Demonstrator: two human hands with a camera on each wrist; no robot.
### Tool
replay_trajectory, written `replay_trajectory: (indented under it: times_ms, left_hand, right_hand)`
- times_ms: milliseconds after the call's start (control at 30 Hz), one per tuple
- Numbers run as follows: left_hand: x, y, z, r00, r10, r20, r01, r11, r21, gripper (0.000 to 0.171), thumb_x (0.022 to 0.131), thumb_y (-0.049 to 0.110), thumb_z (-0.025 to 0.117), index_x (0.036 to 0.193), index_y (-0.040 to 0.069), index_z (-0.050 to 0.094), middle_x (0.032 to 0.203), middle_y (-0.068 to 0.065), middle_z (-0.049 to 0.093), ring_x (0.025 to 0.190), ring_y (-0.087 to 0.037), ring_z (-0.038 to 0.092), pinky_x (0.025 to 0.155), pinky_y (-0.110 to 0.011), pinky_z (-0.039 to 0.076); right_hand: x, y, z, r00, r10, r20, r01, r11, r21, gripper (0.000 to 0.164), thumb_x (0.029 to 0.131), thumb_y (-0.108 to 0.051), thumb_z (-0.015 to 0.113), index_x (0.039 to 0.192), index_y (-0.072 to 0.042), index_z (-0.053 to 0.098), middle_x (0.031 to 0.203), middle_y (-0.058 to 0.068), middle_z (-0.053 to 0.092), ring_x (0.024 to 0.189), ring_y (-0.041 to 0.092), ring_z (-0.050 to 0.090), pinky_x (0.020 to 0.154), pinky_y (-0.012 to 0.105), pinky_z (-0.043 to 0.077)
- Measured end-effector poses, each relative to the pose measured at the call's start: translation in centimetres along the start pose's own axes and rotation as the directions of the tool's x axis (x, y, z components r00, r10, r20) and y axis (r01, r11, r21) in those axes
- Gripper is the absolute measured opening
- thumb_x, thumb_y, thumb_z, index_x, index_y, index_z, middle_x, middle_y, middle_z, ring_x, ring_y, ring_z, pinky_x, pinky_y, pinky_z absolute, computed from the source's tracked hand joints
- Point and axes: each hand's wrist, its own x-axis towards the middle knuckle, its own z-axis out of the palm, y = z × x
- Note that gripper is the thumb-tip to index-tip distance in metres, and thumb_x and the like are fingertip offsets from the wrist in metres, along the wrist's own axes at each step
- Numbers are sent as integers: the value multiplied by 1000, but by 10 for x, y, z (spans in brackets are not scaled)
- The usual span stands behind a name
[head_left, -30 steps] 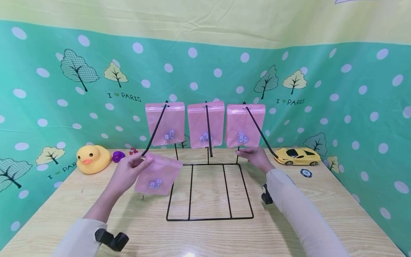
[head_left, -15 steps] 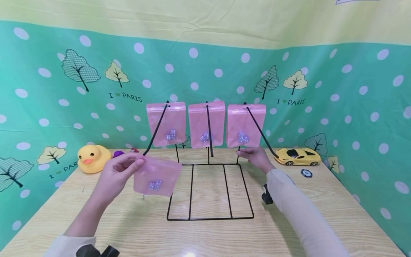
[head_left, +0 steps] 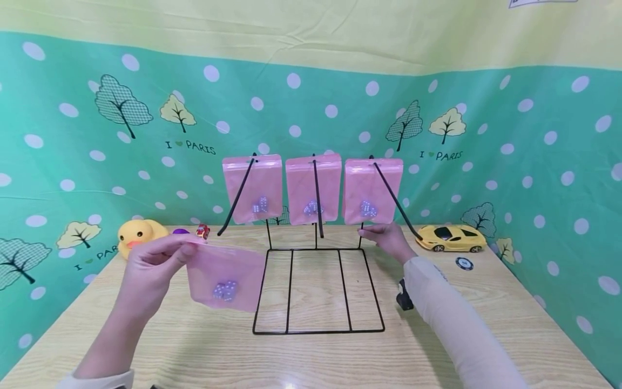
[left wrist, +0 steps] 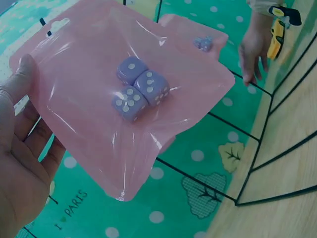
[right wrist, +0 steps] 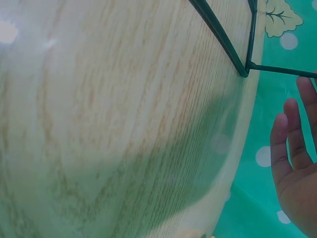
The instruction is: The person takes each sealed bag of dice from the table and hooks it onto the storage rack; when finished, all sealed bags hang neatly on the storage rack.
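Observation:
My left hand (head_left: 148, 275) pinches the upper left corner of a pink zip bag (head_left: 233, 270), with thumb and fingers on its edge. Purple dice (left wrist: 141, 89) with white dots show through the bag in the left wrist view. A black wire rack (head_left: 318, 332) stands on the table to its right. From its prongs hang three similar pink bags: a left one (head_left: 252, 183), a middle one (head_left: 301, 189) and a right one (head_left: 371, 186). My right hand (head_left: 389, 240) holds the rack's right upright below the right bag, its fingertips at the wire.
A yellow rubber duck (head_left: 138, 233), a purple object (head_left: 181, 231) and a small red toy (head_left: 203, 231) stand at the back left of the wooden table (head_left: 204, 356). At the back right are a yellow toy car (head_left: 452, 238) and a round chip (head_left: 464, 263). Patterned cloth hangs behind.
My left hand has drawn the pink bag left and slightly down, away from the left prong's tip. The right hand and the rack stay where they were.

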Motion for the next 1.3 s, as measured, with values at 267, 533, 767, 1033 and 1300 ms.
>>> replay_trajectory:
  times_ms: [267, 533, 767, 1033, 1300]
  left_hand:
    - [4, 9, 3, 997, 68, 29, -65, 994, -86, 18, 96, -1, 65, 110, -1, 76, 102, -2, 77, 99, -10, 69, 85, -19, 54]
    - [9, 16, 10, 995, 64, -80, -66, 998, -23, 15, 96, -10, 62, 101, -4, 74, 97, -4, 76, 84, -9, 69, 72, -15, 52]
    - [9, 17, 15, 993, 31, -114, -29, 999, 16, 19, 98, -11, 58, 101, -1, 74, 95, -3, 76, 89, -10, 69, 74, -16, 53]
    - [7, 14, 17, 993, 23, -116, -24, 1000, -7, 21, 99, -12, 56, 100, -1, 74, 95, -4, 76, 84, -10, 70, 70, -16, 54]
    - [9, 11, 23, 988, 10, -156, -7, 1000, 17, 23, 98, -11, 56, 99, 2, 75, 87, -2, 74, 72, -8, 64, 65, -16, 52]
  right_hand:
    - [-1, -1, 1, 1000, 7, -3, -7, 1000, -4, 39, 96, -32, 74, 123, -4, 72, 128, 17, 68, 117, 35, 63, 95, 51, 53]
    - [-1, -1, 0, 1000, 8, 6, -8, 1000, -5, 39, 96, -32, 73, 124, -4, 72, 129, 16, 68, 118, 34, 63, 95, 50, 53]
    - [-3, -3, 0, 1000, 3, 1, -3, 1000, -9, 38, 97, -31, 73, 123, -4, 72, 127, 17, 69, 116, 34, 63, 95, 50, 52]
    - [-2, -2, 1, 1000, -9, 0, 9, 1000, -18, 38, 97, -32, 72, 124, -4, 72, 128, 17, 68, 114, 32, 63, 93, 49, 53]
    - [-2, 0, 2, 1000, -25, -5, 24, 999, -37, 38, 98, -31, 71, 124, -3, 72, 126, 17, 69, 115, 33, 64, 91, 46, 54]
